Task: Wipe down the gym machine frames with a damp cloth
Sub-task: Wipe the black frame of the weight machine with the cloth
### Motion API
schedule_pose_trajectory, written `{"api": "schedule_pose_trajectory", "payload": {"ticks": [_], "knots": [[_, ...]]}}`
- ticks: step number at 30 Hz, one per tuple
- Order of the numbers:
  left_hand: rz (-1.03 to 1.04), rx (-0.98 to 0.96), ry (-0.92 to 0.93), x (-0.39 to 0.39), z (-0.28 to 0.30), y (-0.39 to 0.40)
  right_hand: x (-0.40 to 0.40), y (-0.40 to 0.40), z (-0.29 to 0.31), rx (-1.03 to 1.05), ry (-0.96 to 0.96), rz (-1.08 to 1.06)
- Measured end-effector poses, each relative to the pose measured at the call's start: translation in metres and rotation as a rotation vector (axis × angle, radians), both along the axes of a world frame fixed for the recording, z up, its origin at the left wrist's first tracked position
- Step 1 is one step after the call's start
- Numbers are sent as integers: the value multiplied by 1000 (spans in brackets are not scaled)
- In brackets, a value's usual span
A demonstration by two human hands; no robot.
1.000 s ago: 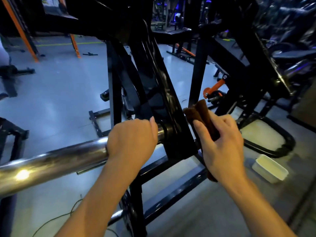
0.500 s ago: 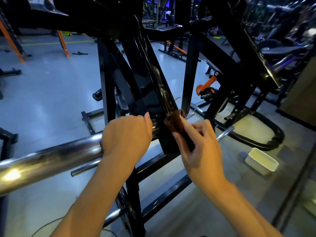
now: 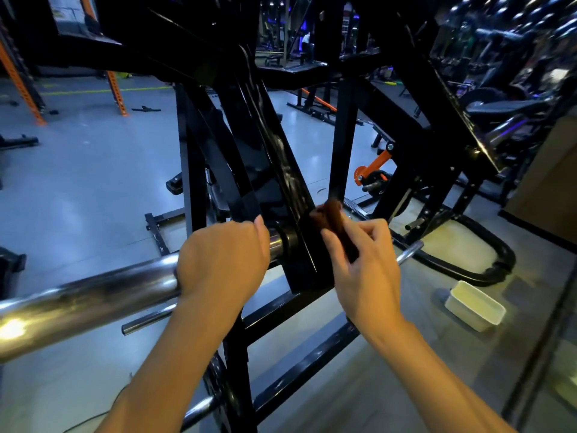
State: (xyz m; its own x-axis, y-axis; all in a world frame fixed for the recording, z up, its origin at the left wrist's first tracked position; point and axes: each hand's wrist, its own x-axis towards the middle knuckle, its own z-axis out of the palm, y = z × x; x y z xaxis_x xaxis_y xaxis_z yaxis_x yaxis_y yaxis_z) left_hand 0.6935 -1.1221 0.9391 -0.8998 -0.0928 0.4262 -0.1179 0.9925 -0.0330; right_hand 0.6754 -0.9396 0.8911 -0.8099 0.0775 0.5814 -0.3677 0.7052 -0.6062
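A black gym machine frame [image 3: 281,170] rises in front of me, its glossy slanted arm running down to a chrome bar [image 3: 93,292]. My left hand [image 3: 223,260] grips the chrome bar close to where it meets the black arm. My right hand [image 3: 362,270] holds a folded brown cloth [image 3: 331,218] and presses it against the right edge of the black arm, just above the bar joint. The cloth's lower part is hidden under my fingers.
A white rectangular tub [image 3: 474,306] sits on the floor at the right, near a curved black base tube [image 3: 487,264]. An orange lever [image 3: 373,165] and other machines stand behind. Orange rack posts [image 3: 20,79] are at the far left. A thin cable [image 3: 93,417] lies on the grey floor.
My right hand has slid the cloth along the black arm's edge, from farther right and higher to closer against the arm near the bar joint. My left hand has kept its grip on the bar.
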Motion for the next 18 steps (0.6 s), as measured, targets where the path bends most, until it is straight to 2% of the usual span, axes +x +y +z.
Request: {"api": "schedule_pose_trajectory", "payload": {"ticks": [4,7,12,16,18], "knots": [[14,-8,-6,1,1,0,10,-15,-1,41,124,115],[11,-39,-7,1,2,2,25,-2,-13,30,105,146],[32,-9,-19,1,3,4,-18,-12,9,-165,21,71],[47,-12,-22,3,5,4,5,-10,-4,56,129,142],[50,-21,-17,3,5,6,14,6,-14,59,131,166]]}}
